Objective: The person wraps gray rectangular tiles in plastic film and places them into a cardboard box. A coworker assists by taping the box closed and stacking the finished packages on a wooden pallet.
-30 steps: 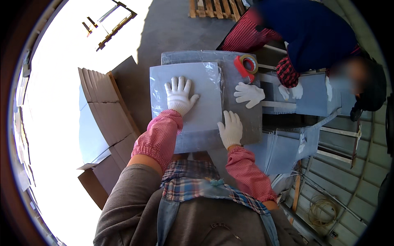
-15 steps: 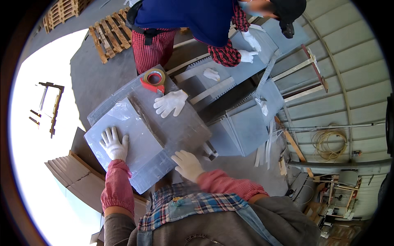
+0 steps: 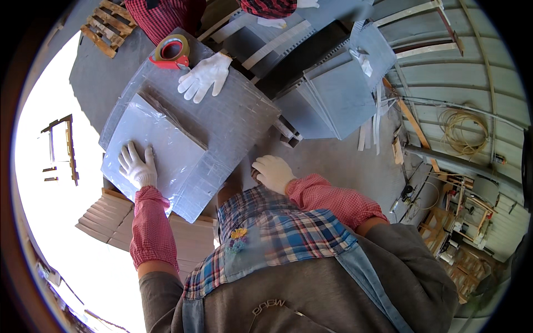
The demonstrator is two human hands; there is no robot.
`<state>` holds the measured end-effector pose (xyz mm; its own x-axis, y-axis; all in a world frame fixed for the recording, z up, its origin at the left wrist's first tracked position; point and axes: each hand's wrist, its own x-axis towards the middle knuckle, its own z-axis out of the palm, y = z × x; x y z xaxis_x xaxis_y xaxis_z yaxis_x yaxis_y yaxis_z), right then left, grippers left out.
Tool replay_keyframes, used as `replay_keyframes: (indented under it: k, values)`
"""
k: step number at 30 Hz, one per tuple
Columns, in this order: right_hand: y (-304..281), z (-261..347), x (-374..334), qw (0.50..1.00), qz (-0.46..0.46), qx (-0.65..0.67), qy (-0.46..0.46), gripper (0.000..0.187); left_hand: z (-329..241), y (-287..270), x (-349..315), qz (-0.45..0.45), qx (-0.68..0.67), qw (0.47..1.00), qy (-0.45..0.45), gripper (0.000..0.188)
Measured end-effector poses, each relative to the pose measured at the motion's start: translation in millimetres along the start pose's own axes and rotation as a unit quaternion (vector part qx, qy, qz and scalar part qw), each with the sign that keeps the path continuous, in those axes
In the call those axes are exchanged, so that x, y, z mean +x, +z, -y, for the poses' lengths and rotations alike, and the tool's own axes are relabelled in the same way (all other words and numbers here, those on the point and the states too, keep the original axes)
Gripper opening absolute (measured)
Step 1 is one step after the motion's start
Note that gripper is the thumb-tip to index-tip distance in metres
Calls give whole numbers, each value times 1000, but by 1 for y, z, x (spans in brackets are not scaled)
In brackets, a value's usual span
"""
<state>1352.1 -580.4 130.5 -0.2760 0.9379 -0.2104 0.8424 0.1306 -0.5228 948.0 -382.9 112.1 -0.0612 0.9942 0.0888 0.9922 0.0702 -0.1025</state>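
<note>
My left hand point(image 3: 137, 165), in a white knit glove, lies flat with its fingers spread on a stack of pale grey plastic sheets point(image 3: 172, 140) with glossy clear film about it. My right hand point(image 3: 273, 173), gloved too, is beside the near right edge of the work surface point(image 3: 244, 114), in front of my plaid apron point(image 3: 294, 236). Its fingers are curled round something dark, mostly hidden. Beyond the stack lie a loose white glove point(image 3: 205, 77) and a red tape dispenser point(image 3: 169, 64) with a roll of tan tape.
Grey sheets point(image 3: 341, 100) lean on a frame to the right, with white strips point(image 3: 377, 125) hanging beside them. A co-worker's checked sleeve point(image 3: 269, 6) and gloved hands show at the top. Folded cardboard point(image 3: 108, 219) stands at lower left; a wooden pallet point(image 3: 108, 28) lies far left.
My view has tilted down, so the co-worker is mostly out of sight. My right hand has moved away from the stack toward my apron and its fingers have curled. My left hand stays on the sheets.
</note>
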Motion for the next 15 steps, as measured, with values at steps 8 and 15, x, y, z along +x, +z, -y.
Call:
replay_keyframes:
  k: [8, 15]
  values:
    - [19, -15, -33, 991, 72, 69, 94, 31, 0, 5, 5, -4, 4, 1000, 8, 73]
    - [23, -79, -49, 944, 126, 82, 294, 39, 0, 8, 5, 1, 4, 1000, 5, 74]
